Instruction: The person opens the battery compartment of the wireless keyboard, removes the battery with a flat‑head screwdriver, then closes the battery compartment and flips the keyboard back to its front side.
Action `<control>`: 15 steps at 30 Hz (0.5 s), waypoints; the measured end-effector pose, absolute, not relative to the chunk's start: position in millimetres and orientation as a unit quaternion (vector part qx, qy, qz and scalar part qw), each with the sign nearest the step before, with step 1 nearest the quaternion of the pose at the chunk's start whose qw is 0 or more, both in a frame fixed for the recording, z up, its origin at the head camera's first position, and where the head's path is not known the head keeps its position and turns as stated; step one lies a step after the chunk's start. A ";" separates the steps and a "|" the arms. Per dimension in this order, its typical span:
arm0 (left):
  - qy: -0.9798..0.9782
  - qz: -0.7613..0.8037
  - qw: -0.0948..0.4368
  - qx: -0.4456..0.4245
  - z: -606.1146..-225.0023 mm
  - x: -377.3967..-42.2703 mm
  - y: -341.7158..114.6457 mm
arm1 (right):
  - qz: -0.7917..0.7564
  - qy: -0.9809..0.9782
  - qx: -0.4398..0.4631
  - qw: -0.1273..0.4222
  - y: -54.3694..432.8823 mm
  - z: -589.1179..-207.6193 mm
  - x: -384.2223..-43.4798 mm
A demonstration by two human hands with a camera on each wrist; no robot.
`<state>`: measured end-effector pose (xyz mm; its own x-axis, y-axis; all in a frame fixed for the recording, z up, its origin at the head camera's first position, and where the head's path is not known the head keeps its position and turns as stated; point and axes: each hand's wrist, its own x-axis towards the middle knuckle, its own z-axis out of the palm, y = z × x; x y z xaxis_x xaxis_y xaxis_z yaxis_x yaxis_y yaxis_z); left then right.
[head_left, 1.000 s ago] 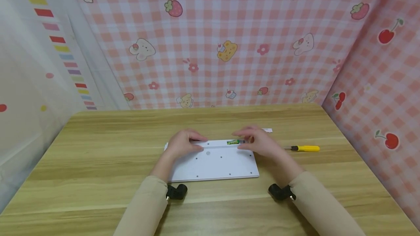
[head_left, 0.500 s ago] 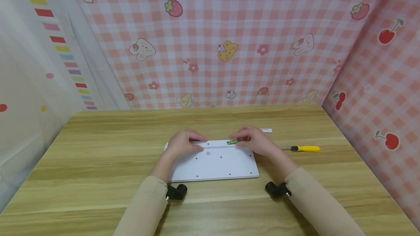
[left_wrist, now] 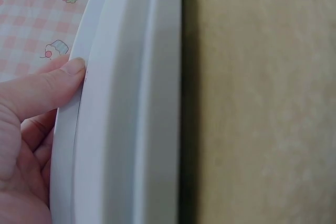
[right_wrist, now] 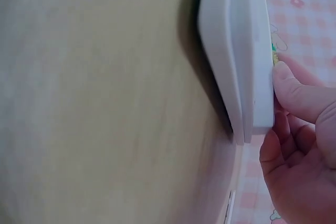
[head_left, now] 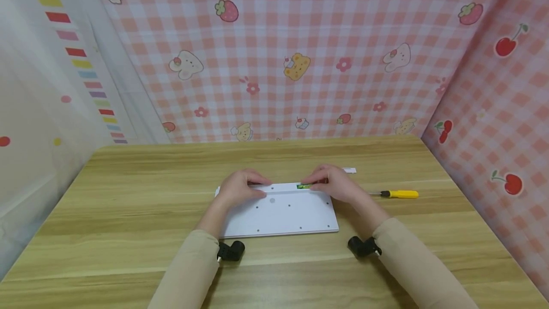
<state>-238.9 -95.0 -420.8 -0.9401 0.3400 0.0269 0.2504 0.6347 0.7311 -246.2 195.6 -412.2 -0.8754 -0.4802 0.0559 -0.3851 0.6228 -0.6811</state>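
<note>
A white keyboard [head_left: 280, 216] lies underside up on the table, with dark screw holes and a raised ridge along its far edge. My left hand [head_left: 240, 187] grips that ridge at the left, thumb on the near side, as the left wrist view also shows with the thumb [left_wrist: 73, 69] on the white edge. A green battery [head_left: 303, 186] shows in a slot towards the ridge's right end. Over the slot, my right hand [head_left: 336, 185] pinches at the battery with thumb and fingers, which hide its right part. The right wrist view shows the thumb [right_wrist: 286, 77] beside a sliver of green-yellow.
A screwdriver [head_left: 401, 194] with a yellow and black handle lies right of the keyboard. Behind the right hand is a small white strip [head_left: 350, 170], perhaps a cover. The wooden table [head_left: 150, 194] meets a pink checked cloth [head_left: 274, 85] at the back.
My right hand has shifted slightly left over the battery slot, its thumb and fingers closer together. The left hand and keyboard have stayed put.
</note>
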 end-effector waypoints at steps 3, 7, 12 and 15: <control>0.902 0.395 0.058 0.162 -421.2 -238.6 -94.7 | -0.346 0.902 -0.247 0.067 196.9 -410.6 -246.0; 0.902 0.395 0.056 0.167 -420.9 -238.6 -94.5 | -0.337 0.905 -0.253 0.066 198.2 -407.1 -246.0; 0.901 0.395 0.055 0.171 -419.3 -238.0 -94.7 | -0.347 0.904 -0.242 0.061 202.0 -398.9 -256.0; 0.901 0.394 0.054 0.173 -420.1 -238.7 -95.2 | -0.373 0.898 -0.223 0.068 203.4 -394.3 -268.6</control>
<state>-238.7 -95.2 -420.1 -0.9346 0.3537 0.0385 0.2685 0.6302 0.7285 -268.6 203.4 -394.3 -0.8917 -0.4504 0.0445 -0.3495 0.6228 -0.7000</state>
